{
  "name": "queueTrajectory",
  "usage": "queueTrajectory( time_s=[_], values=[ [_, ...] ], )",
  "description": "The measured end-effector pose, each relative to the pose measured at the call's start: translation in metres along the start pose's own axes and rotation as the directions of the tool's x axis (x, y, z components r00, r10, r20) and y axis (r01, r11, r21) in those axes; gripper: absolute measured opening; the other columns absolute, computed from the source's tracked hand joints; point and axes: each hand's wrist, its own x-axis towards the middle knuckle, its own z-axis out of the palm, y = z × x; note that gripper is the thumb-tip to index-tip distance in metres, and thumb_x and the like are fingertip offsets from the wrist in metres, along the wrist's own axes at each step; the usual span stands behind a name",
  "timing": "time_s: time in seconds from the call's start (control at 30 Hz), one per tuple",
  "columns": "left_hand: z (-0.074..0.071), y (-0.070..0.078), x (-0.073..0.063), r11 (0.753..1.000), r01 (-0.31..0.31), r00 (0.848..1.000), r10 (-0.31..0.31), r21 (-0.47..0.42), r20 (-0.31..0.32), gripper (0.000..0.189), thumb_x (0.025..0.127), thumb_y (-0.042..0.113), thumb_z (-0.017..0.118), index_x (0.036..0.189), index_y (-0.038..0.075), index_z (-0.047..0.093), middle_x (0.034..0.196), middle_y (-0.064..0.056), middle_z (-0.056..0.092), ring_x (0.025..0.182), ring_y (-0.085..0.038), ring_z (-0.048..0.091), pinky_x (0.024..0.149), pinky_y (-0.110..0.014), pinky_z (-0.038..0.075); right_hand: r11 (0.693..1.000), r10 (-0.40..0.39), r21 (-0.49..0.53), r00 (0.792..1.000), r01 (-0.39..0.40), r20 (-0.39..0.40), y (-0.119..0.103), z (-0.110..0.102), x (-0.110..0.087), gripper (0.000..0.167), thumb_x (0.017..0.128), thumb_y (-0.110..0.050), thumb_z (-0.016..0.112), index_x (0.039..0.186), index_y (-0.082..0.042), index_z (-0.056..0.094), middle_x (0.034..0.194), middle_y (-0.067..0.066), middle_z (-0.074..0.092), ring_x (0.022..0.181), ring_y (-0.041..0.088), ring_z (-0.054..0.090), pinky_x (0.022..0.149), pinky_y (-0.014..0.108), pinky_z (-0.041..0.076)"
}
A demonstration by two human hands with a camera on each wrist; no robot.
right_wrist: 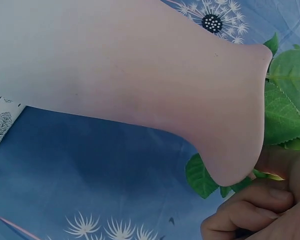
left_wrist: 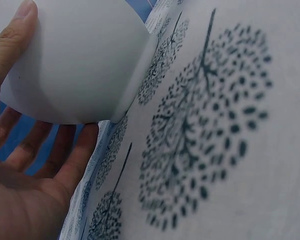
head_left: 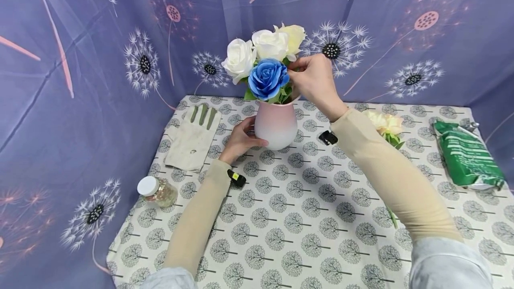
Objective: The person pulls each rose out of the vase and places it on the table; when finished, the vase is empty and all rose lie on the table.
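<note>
Nearest the left wrist camera, the left hand (left_wrist: 32,192) is clasping the lower part of the vase (head_left: 276,124) between thumb and fingers; the vase is standing upright on the tree-print cloth (head_left: 281,224). Up by the rim, the right hand (head_left: 317,81) is pinching at the edge of the blue rose (head_left: 267,78); the petals and rim are hiding whether petal, leaf or stem is sitting in that pinch. Tipping is looking like the main danger: one hand is holding high, the other is bracing low, so a sideways tug could be rocking the vase. Leaves (right_wrist: 285,117) are crowding the mouth, so a snagging stem could be dragging the white roses (head_left: 271,44) along. The right wrist is holding a bend, fingers pointing leftward, while its sleeve (head_left: 393,182) is slanting over a peach flower (head_left: 389,124) lying on the cloth. The left forearm is lying lower, pointing forward.
</note>
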Motion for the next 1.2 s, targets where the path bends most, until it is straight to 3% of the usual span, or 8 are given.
queueTrajectory(
  time_s=[0.17,0.37,0.47,0.6,0.77,1.03,1.2],
  values=[
    [0.001,0.001,-0.001,1.000,-0.005,1.000,0.005,0.008,-0.002,0.095,0.078,0.007,0.095,0.161,0.017,0.051,0.155,-0.018,0.063,0.129,-0.040,0.071,0.113,-0.048,0.062,1.000,0.018,0.018,0.999,-0.019,0.027,-0.002,0.000,0.000,0.021,0.099,-0.015,0.076,0.112,-0.001,0.084,0.096,0.021,0.084,0.043,0.003,0.066,0.067,0.013,0.062],
    [0.002,0.002,-0.002,1.000,-0.004,1.000,0.004,0.007,-0.004,0.094,0.079,0.008,0.095,0.161,0.017,0.051,0.155,-0.017,0.063,0.129,-0.039,0.071,0.112,-0.048,0.063,0.999,0.001,-0.042,1.000,-0.001,-0.016,-0.001,-0.001,0.000,0.021,0.096,-0.012,0.072,0.109,-0.002,0.086,0.100,0.019,0.085,0.058,-0.005,0.063,0.093,0.028,0.064],
    [0.001,0.002,-0.003,1.000,0.002,1.000,-0.001,0.008,-0.005,0.094,0.078,0.009,0.096,0.161,0.017,0.052,0.155,-0.016,0.063,0.129,-0.038,0.071,0.112,-0.048,0.063,0.999,-0.004,-0.036,1.000,0.003,-0.031,0.001,-0.002,0.000,0.022,0.095,-0.010,0.069,0.106,-0.003,0.087,0.094,0.013,0.086,0.065,-0.004,0.064,0.099,0.034,0.062],
    [0.001,0.002,-0.003,1.000,0.001,1.000,-0.001,0.015,-0.004,0.094,0.078,0.011,0.096,0.160,0.018,0.053,0.155,-0.015,0.063,0.129,-0.038,0.071,0.112,-0.048,0.062,1.000,0.001,-0.004,0.999,-0.001,-0.052,0.000,-0.005,-0.001,0.019,0.095,-0.010,0.072,0.102,-0.004,0.087,0.074,-0.005,0.081,0.073,-0.002,0.064,0.100,0.030,0.056],
    [0.000,0.001,-0.002,1.000,0.002,1.000,-0.002,0.017,-0.004,0.094,0.078,0.011,0.097,0.160,0.018,0.053,0.155,-0.015,0.063,0.128,-0.038,0.071,0.111,-0.047,0.063,0.998,0.019,0.054,0.997,-0.016,-0.068,-0.004,-0.009,-0.002,0.016,0.093,-0.011,0.075,0.102,-0.005,0.087,0.055,-0.033,0.061,0.079,-0.003,0.062,0.098,0.024,0.051],
    [-0.001,-0.001,-0.002,1.000,0.003,1.000,-0.003,0.017,-0.002,0.094,0.077,0.011,0.097,0.160,0.020,0.053,0.157,-0.014,0.062,0.127,-0.037,0.071,0.109,-0.046,0.064,0.995,0.026,0.101,0.995,-0.016,-0.096,-0.012,-0.015,-0.002,0.011,0.093,-0.017,0.081,0.096,-0.010,0.089,0.052,-0.031,0.061,0.071,0.000,0.061,0.076,0.019,0.046],
    [0.000,-0.001,-0.002,1.000,0.001,1.000,-0.001,0.010,-0.003,0.094,0.077,0.011,0.097,0.160,0.020,0.054,0.157,-0.014,0.062,0.126,-0.037,0.072,0.109,-0.046,0.064,0.988,0.024,0.155,0.995,-0.009,-0.098,-0.017,-0.021,-0.002,0.015,0.093,-0.015,0.081,0.104,-0.006,0.087,0.056,-0.031,0.064,0.067,-0.003,0.064,0.067,0.018,0.047]
  ],
)
